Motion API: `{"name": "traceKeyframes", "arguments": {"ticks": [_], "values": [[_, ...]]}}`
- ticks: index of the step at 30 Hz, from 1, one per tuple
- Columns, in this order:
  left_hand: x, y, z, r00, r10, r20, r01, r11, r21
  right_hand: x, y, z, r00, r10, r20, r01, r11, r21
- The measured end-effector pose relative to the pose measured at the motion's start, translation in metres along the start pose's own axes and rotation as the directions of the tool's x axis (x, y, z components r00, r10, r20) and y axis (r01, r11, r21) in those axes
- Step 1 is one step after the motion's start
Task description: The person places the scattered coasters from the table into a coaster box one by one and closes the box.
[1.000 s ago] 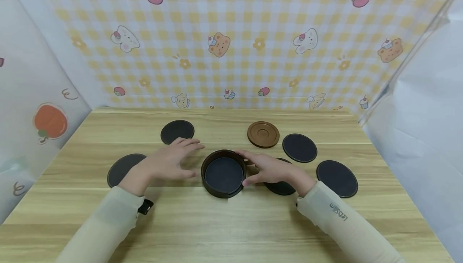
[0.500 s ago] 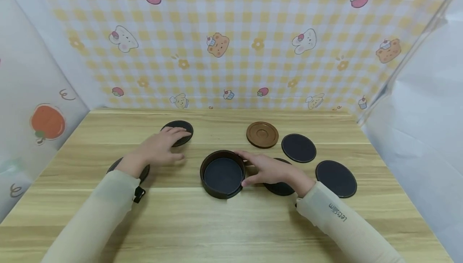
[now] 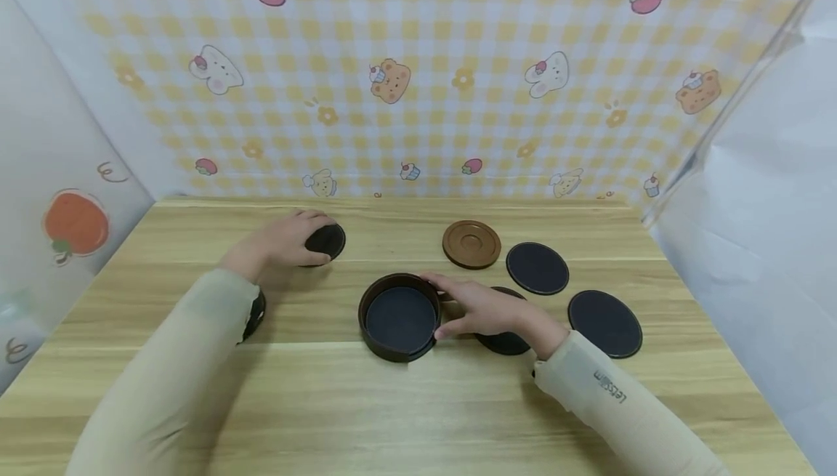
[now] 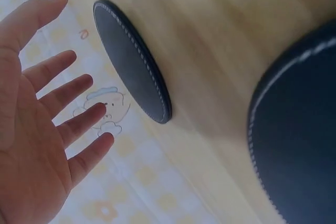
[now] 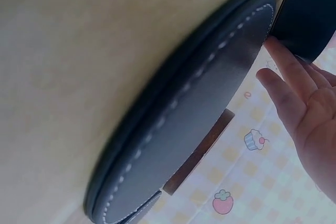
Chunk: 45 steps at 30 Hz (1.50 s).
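I have the left hand (image 3: 282, 241) spread, gripping nothing, by the back-left black coaster (image 3: 327, 240) on the desk (image 3: 366, 418); the right hand (image 3: 487, 307), fingers extended, touches the round holder's (image 3: 381, 347) right side.

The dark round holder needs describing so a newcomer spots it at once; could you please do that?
On the wooden table, find the brown disc near the checked backdrop. Nearer the camera and to its left sits the dark round holder. Its raised wall sets it apart from the flat black coasters on either side.
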State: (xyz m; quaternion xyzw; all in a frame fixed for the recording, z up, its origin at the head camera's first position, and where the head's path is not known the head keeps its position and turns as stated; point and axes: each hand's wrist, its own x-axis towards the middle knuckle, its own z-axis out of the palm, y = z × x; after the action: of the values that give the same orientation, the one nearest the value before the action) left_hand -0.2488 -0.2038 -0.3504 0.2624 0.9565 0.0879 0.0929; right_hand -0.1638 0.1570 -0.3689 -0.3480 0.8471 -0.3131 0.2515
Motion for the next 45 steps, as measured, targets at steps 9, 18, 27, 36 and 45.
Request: {"name": "traceKeyframes", "arguments": {"ticks": [9, 18, 27, 36, 45], "values": [[0.002, -0.010, -0.008, 0.995, -0.072, 0.075, 0.074, 0.997, -0.029, 0.000, -0.002, 0.001, 1.000, 0.011, 0.002, -0.011, 1.000, 0.000], [0.006, -0.018, -0.002, 0.993, -0.077, 0.093, 0.084, 0.994, -0.074, 0.000, -0.001, 0.000, 1.000, 0.022, 0.000, -0.022, 1.000, 0.004], [0.010, -0.024, 0.003, 0.989, -0.096, 0.110, 0.106, 0.989, -0.099, -0.001, -0.002, 0.000, 1.000, 0.013, 0.000, -0.013, 1.000, 0.000], [0.015, -0.028, 0.009, 0.989, -0.089, 0.121, 0.101, 0.990, -0.099, 0.000, -0.001, 0.000, 1.000, 0.014, -0.007, -0.014, 1.000, -0.006], [0.013, -0.024, 0.010, 0.992, -0.067, 0.110, 0.078, 0.992, -0.101, -0.001, 0.000, 0.001, 1.000, 0.015, -0.005, -0.015, 1.000, -0.010]]}}
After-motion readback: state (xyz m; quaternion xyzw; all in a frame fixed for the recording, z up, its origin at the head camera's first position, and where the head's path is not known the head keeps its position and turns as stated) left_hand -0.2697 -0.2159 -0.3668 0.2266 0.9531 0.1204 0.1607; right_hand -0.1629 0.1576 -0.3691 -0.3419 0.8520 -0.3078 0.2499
